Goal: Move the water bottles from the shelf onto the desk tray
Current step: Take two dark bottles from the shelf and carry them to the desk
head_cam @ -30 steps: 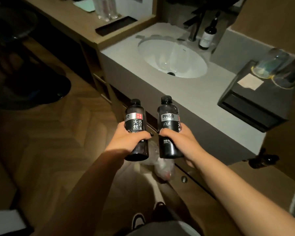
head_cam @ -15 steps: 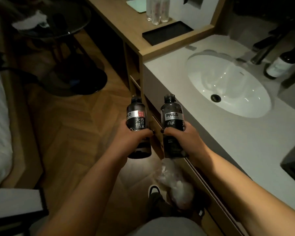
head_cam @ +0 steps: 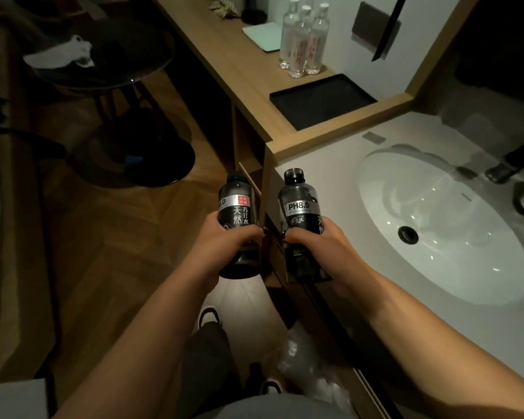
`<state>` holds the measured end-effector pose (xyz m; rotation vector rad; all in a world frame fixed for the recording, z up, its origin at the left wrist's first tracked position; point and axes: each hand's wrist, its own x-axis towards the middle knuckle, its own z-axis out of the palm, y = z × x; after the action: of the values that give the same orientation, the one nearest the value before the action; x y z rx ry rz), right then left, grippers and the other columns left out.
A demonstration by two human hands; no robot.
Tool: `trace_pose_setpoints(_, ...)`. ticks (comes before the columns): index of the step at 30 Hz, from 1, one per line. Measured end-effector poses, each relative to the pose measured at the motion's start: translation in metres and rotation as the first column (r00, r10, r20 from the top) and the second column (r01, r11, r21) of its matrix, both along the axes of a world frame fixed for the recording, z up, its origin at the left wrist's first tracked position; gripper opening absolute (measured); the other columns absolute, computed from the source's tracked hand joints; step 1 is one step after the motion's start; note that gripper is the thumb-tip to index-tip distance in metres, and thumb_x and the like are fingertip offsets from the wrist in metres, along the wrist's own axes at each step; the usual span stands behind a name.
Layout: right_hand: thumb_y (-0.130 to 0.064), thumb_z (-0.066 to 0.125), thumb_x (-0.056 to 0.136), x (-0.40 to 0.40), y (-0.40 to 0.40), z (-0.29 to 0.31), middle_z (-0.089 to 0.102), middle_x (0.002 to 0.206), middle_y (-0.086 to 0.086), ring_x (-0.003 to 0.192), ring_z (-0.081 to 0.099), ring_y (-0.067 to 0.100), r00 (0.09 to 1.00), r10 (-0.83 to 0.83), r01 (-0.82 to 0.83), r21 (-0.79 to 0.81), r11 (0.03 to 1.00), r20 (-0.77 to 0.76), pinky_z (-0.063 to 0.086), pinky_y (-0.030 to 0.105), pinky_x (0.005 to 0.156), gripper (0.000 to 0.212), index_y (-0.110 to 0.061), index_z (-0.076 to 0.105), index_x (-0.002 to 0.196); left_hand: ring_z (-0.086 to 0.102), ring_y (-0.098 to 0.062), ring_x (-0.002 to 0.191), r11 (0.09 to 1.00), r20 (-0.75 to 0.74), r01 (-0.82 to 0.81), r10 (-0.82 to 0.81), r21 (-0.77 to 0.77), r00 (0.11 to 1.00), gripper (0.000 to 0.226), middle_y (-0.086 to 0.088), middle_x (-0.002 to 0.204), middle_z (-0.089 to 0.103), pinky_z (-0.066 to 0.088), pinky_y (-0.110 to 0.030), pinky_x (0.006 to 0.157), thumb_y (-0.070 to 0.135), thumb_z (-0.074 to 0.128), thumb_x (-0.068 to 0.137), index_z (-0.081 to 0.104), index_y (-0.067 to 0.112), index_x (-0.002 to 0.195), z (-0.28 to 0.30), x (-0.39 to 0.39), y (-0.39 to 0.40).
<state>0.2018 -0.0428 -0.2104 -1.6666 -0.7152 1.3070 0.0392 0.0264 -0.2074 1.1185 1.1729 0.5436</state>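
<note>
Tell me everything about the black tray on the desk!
The tray is a flat, dark rectangle with a low raised rim and rounded corners. It looks matte, maybe plastic or lacquer, but that is hard to tell in the dim light. It lies flat at the desk's end, against the wooden ledge beside the sink. Nothing is in it. Four clear bottles stand just behind it, not touching. No hand touches it.

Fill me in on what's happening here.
A person carries two dark bottles upright, one in the left hand and one in the right hand, beside the sink counter. The black tray on the wooden desk ahead holds nothing yet; four clear bottles stand just beyond it.
</note>
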Motion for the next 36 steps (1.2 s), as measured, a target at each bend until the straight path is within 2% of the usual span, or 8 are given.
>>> trace_pose_setpoints(4, -0.016, 0.069, 0.080, -0.003, 0.060, 0.000, 0.065, 0.102, 0.012, 0.087, 0.065, 0.025, 1.000, -0.012, 0.012, -0.010, 1.000, -0.024, 0.057, 0.040, 0.075, 0.036, -0.016, 0.054, 0.112, 0.063, -0.016, 0.075, 0.999, -0.029, 0.047, -0.047, 0.008, 0.998, 0.032, -0.004, 0.091, 0.062, 0.048, -0.022, 0.055, 0.010, 0.073, 0.077, 0.050, 0.026, 0.093, -0.006, -0.001, 0.071)
trace_pose_setpoints(7, -0.016, 0.070, 0.079, -0.007, 0.107, -0.003, 0.066, 0.105, 0.012, 0.089, 0.067, 0.025, 0.998, -0.058, 0.057, -0.028, 0.998, -0.017, 0.057, 0.034, 0.072, 0.039, -0.019, 0.053, 0.114, 0.063, -0.017, 0.075, 0.996, -0.063, 0.084, -0.083, 0.007, 0.995, 0.033, -0.004, 0.091, 0.061, 0.046, -0.023, 0.055, 0.011, 0.074, 0.076, 0.051, 0.025, 0.095, -0.006, -0.003, 0.129)
trace_pose_setpoints(14, -0.019, 0.070, 0.078, -0.011, 0.210, -0.007, 0.068, 0.104, 0.013, 0.093, 0.068, 0.031, 0.992, -0.113, 0.110, -0.063, 0.992, -0.048, 0.058, 0.044, 0.083, 0.030, -0.025, 0.055, 0.103, 0.063, -0.019, 0.080, 0.981, -0.107, 0.191, -0.186, 0.043, 0.977, 0.035, -0.004, 0.091, 0.061, 0.049, -0.028, 0.064, 0.012, 0.075, 0.075, 0.047, 0.030, 0.086, -0.006, -0.004, 0.247)
trace_pose_setpoints(19, -0.021, 0.071, 0.076, 0.000, 0.273, -0.005, 0.068, 0.104, 0.012, 0.094, 0.068, 0.031, 0.997, -0.080, 0.079, -0.075, 0.994, -0.013, 0.056, 0.050, 0.086, 0.033, -0.029, 0.053, 0.102, 0.063, -0.019, 0.081, 0.978, -0.145, 0.209, -0.210, -0.022, 0.967, 0.040, -0.005, 0.094, 0.062, 0.049, -0.028, 0.064, 0.013, 0.078, 0.072, 0.049, 0.024, 0.097, -0.017, 0.012, 0.315)
trace_pose_setpoints(25, -0.018, 0.073, 0.075, 0.036, 0.345, -0.016, 0.064, 0.101, 0.005, 0.090, 0.066, 0.025, 0.995, -0.096, 0.098, -0.080, 0.992, 0.023, 0.058, 0.040, 0.078, 0.036, -0.034, 0.048, 0.095, 0.065, -0.020, 0.075, 0.979, -0.107, 0.172, -0.184, -0.113, 0.977, 0.025, -0.007, 0.088, 0.066, 0.050, -0.027, 0.059, 0.020, 0.072, 0.079, 0.057, 0.019, 0.099, -0.031, 0.052, 0.389)
trace_pose_setpoints(28, -0.020, 0.074, 0.074, 0.065, 0.381, -0.023, 0.061, 0.099, 0.002, 0.087, 0.065, 0.022, 0.993, -0.110, 0.116, -0.134, 0.984, 0.045, 0.056, 0.031, 0.068, 0.040, -0.033, 0.046, 0.099, 0.069, -0.019, 0.072, 0.968, -0.071, 0.114, -0.132, -0.223, 0.989, 0.038, -0.008, 0.092, 0.070, 0.050, -0.026, 0.055, 0.033, 0.065, 0.085, 0.057, 0.013, 0.116, -0.038, 0.080, 0.431)
trace_pose_setpoints(31, -0.019, 0.073, 0.076, 0.094, 0.412, -0.023, 0.062, 0.096, 0.002, 0.084, 0.065, 0.019, 0.991, -0.123, 0.128, -0.147, 0.981, 0.044, 0.055, 0.027, 0.065, 0.033, -0.032, 0.048, 0.094, 0.070, -0.018, 0.066, 0.955, -0.057, 0.099, -0.119, -0.279, 0.991, 0.040, -0.008, 0.087, 0.071, 0.051, -0.025, 0.053, 0.035, 0.064, 0.085, 0.058, 0.011, 0.116, -0.041, 0.108, 0.467)
trace_pose_setpoints(36, -0.028, 0.072, 0.077, 0.139, 0.459, -0.021, 0.067, 0.101, 0.011, 0.087, 0.067, 0.026, 0.975, -0.222, 0.213, -0.204, 0.955, -0.023, 0.056, 0.037, 0.077, 0.027, -0.025, 0.053, 0.097, 0.068, -0.021, 0.068, 0.939, 0.021, 0.104, -0.103, -0.328, 0.994, 0.030, -0.011, 0.086, 0.071, 0.054, -0.026, 0.056, 0.031, 0.061, 0.087, 0.063, 0.009, 0.107, -0.039, 0.150, 0.517)
